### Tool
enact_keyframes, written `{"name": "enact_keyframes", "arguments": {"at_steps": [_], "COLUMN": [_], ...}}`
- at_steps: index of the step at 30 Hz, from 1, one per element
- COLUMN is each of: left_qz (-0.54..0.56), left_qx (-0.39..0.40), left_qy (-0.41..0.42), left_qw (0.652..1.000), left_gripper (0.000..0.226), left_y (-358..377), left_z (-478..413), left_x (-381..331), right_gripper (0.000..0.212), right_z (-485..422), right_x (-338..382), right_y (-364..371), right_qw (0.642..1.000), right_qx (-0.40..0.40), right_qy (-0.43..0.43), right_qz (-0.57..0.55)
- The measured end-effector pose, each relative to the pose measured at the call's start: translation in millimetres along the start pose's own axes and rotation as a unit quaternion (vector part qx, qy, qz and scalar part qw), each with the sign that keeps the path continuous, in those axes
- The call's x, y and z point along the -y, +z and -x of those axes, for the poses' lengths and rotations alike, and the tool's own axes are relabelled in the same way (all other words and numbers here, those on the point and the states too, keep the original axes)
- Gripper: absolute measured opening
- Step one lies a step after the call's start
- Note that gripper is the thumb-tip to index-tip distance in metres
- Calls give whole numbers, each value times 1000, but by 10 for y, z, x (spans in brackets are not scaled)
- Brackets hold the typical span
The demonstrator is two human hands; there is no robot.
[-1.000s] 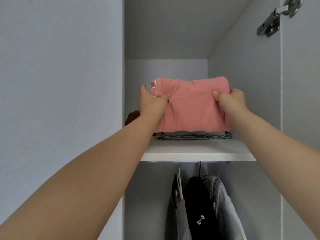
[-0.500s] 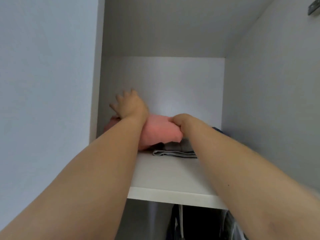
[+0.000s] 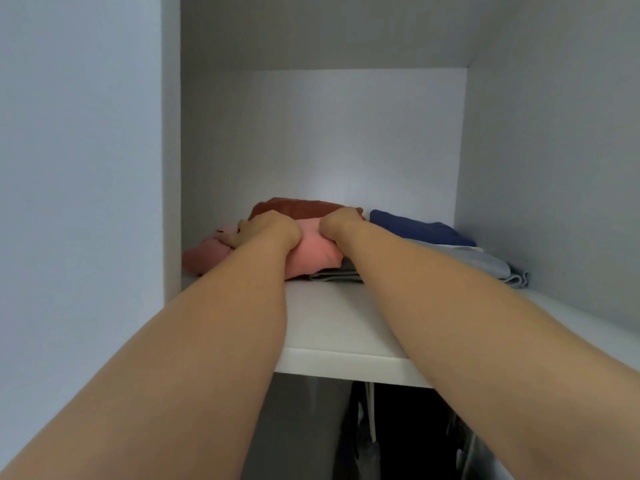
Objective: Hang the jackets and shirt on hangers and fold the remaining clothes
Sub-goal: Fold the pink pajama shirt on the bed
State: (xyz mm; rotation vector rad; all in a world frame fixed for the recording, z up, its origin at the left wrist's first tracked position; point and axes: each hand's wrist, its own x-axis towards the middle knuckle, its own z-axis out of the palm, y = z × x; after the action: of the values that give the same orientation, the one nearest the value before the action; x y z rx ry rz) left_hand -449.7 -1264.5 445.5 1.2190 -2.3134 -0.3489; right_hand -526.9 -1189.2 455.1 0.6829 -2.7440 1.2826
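Observation:
A folded pink garment (image 3: 317, 252) lies on the white wardrobe shelf (image 3: 339, 323), on top of a folded grey garment (image 3: 334, 273). My left hand (image 3: 266, 230) rests on the pink garment's left part with fingers bent over the cloth. My right hand (image 3: 337, 221) grips the pink garment's top with curled fingers. Behind the hands sits a dark red folded garment (image 3: 298, 206). A blue garment (image 3: 415, 226) lies on light grey folded clothes (image 3: 485, 261) to the right.
The shelf sits in a narrow wardrobe bay with white side walls (image 3: 171, 150) and a back panel. Below the shelf, dark clothes (image 3: 398, 434) hang on hangers, mostly hidden by my arms.
The pink garment went from being held upright at the shelf's front to lying on the grey garment deeper in. Both hands moved in with it, and my view rose closer to the shelf.

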Motion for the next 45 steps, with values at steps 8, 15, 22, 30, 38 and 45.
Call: {"name": "enact_keyframes", "arguments": {"at_steps": [8, 15, 22, 30, 38, 45], "left_qz": [-89, -75, -43, 209, 221, 101], "left_qx": [88, 109, 66, -23, -132, -188], "left_qy": [66, 61, 74, 187, 279, 225], "left_qw": [990, 989, 994, 959, 925, 951], "left_gripper": [84, 72, 61, 41, 47, 54], "left_y": [195, 153, 150, -395, -1119, -1335], "left_z": [-223, -98, -207, 952, 2340, 3150], "left_x": [91, 92, 36, 192, 1226, 2385], "right_gripper": [47, 53, 54, 45, 23, 28], "right_z": [21, -141, -156, 668, 2375, 3705], "right_x": [-192, -322, -249, -319, -278, -8], "right_y": [-42, -73, -94, -361, -269, 147], "right_qw": [956, 936, 922, 963, 877, 880], "right_qx": [-71, 158, 132, -56, -270, -154], "right_qy": [-218, -140, -188, -199, -396, -408], "right_qz": [184, 281, 312, 172, -29, -188]}}
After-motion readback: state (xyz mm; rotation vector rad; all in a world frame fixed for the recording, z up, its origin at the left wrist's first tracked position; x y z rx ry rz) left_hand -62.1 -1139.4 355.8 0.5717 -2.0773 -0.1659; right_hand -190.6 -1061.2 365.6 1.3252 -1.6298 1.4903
